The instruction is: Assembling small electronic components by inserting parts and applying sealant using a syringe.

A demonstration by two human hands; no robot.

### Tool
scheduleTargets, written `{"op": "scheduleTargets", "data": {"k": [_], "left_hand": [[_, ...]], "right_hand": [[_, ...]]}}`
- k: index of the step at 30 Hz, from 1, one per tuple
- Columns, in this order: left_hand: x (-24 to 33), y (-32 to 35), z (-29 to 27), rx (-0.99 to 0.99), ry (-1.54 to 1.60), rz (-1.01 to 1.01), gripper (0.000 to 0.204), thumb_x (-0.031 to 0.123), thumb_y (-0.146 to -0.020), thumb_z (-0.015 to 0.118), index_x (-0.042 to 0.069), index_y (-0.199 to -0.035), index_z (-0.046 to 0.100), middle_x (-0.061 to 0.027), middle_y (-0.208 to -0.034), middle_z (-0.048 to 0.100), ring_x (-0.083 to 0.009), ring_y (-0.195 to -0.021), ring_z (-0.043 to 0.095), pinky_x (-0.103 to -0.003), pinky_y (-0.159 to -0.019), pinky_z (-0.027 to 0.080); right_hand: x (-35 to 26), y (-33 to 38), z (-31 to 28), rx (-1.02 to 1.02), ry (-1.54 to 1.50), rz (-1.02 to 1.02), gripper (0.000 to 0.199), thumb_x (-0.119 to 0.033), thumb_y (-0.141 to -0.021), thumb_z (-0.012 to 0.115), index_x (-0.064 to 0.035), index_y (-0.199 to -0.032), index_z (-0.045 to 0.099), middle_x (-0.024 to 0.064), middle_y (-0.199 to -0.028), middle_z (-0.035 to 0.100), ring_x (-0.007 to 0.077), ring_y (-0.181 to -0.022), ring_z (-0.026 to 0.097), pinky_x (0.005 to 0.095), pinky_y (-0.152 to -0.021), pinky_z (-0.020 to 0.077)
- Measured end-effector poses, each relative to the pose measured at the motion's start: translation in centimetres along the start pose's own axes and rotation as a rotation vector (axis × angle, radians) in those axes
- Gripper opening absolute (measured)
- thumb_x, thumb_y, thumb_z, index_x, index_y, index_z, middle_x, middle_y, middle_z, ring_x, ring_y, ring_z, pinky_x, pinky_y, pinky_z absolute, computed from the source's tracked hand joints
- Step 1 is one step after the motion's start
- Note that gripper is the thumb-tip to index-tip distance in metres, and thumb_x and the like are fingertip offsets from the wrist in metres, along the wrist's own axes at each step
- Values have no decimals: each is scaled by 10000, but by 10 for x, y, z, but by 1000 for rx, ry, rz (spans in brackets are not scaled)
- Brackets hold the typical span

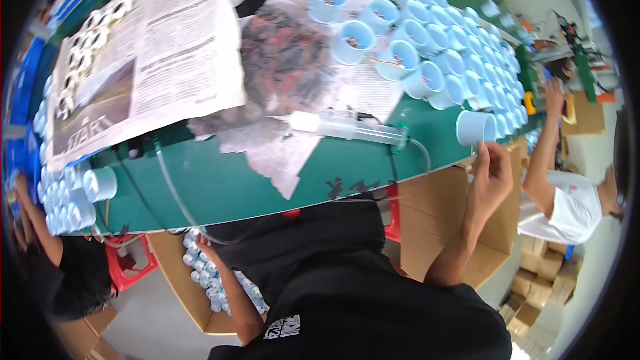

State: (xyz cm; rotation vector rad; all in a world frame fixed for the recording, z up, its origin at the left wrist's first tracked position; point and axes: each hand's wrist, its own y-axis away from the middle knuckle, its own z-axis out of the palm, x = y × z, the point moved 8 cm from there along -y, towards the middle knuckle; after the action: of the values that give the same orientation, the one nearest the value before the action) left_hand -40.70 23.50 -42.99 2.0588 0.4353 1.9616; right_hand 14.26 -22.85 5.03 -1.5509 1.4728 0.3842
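A black shirt fronts the green table bearing a light blue cup, the right hand pinched just beside it, the left hand at a carton, whether either grasps anything impossible to tell.

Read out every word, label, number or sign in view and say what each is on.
I won't copy wording, but print stands here:
Newspaper: large letters near the lower-left corner; columns too small to read.
Torn paper sheet: fine print, too small to read.
Black shirt: white print on it.
White shirt: small red mark, too blurred to read.
Green table: dark marks, too blurred to tell.
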Motion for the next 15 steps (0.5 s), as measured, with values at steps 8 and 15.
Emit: {"op": "scheduleTargets", "data": {"k": [8, 15], "left_hand": [[329, 285, 190, -260, -296, 751, 414, 71, -807, 686, 22, -1162, 481, -107, -1111, 522, -209, -1001, 536, -326, -886, 444], [368, 368, 366, -978, -324, 1030, 695, 138, -602, 790, 40, -1227, 502, -134, -1102, 580, -320, -1031, 563, -414, -872, 427]], "right_hand": [[-123, 97, 92, -543, -311, -436, 163, -23, -711, 784, -43, -821, 665, 80, -688, 587, 243, -577, 551, 321, -522, 432], [-135, 108, 59, -590, -261, -526, 109, 75, -818, 608, 51, -914, 654, 99, -781, 583, 164, -705, 531, 263, -654, 444]]}}
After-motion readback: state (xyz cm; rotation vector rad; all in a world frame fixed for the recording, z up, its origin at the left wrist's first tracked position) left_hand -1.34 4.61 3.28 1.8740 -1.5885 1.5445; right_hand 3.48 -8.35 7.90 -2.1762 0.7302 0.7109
